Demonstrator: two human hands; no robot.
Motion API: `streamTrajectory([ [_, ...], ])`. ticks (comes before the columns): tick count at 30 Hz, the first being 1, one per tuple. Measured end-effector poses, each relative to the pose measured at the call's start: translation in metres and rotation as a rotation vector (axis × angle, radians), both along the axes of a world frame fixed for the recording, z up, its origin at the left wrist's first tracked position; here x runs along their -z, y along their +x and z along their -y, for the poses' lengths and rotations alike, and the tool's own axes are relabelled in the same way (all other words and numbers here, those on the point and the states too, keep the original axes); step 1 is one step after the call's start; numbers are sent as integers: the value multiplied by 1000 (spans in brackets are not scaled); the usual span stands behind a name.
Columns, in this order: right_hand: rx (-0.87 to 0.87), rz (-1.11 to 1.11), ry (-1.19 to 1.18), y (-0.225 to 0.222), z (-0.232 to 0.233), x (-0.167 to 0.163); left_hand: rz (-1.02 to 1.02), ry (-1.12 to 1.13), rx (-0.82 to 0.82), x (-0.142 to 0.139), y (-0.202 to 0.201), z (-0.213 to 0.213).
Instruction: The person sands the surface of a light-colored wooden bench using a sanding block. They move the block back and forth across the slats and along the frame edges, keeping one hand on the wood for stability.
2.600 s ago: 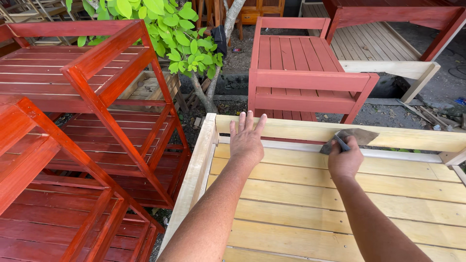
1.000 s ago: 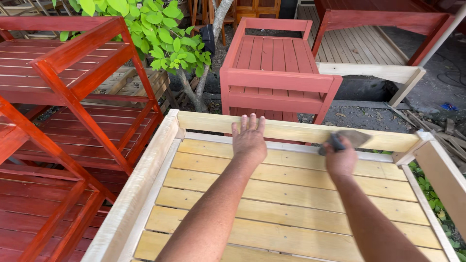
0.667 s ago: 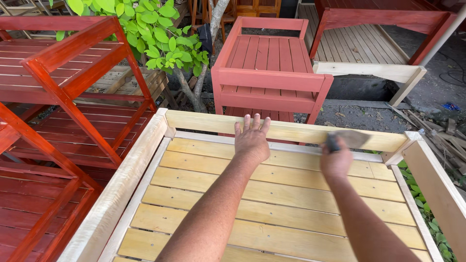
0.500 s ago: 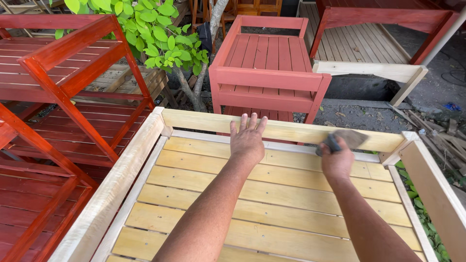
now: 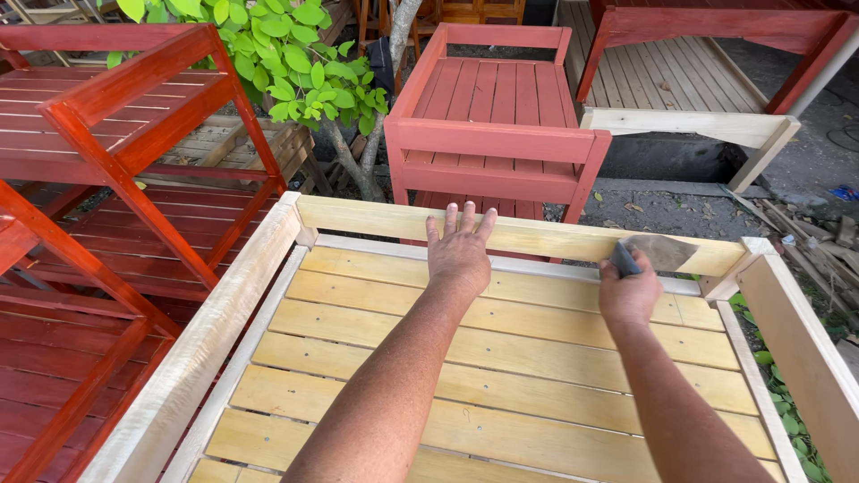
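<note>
- The right hand [image 5: 629,293] has its fingers clamped on a folded sheet of sandpaper [image 5: 660,251], pressed to the far rail [image 5: 537,237] of the unpainted wooden frame.
- The rail's long axis runs left to right; most of it lies leftward of the sandpaper.
- The left hand [image 5: 460,255] rests flat on the rail, fingers spread, well apart from the sandpaper.

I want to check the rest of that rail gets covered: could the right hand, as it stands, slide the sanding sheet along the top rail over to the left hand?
Probably yes. The right hand presses the sanding sheet on the top rail, and the bare stretch toward the left hand carries nothing; only that flat hand itself ends the run.
</note>
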State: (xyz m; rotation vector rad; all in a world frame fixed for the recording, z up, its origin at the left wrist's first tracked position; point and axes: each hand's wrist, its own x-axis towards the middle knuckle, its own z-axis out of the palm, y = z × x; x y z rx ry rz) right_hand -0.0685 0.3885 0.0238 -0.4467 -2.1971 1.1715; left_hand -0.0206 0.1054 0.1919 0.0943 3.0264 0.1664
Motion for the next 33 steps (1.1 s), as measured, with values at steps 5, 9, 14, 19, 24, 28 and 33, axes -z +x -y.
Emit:
streamTrajectory([
  [5, 69, -54, -62, 17, -56, -18, -6, 22, 3, 1, -2, 1],
  [9, 152, -19, -35, 14, -45, -19, 10, -7, 13, 2, -3, -3],
  [14, 104, -67, 10, -6, 45, -11, -25, -8, 13, 7, -2, -1],
  [19, 33, -37, -32, 15, 27, -26, -29, -5, 14, 8, -2, 2],
  [24, 121, -21, -97, 21, -8, -36, 4, 10, 24, 5, -2, 1],
  [28, 126, -66, -8, 2, 41, -21, -26, 13, 33, 5, -1, 2],
  [33, 6, 0, 58, 8, 66, -20, -23, 2, 43, 4, 0, 6],
])
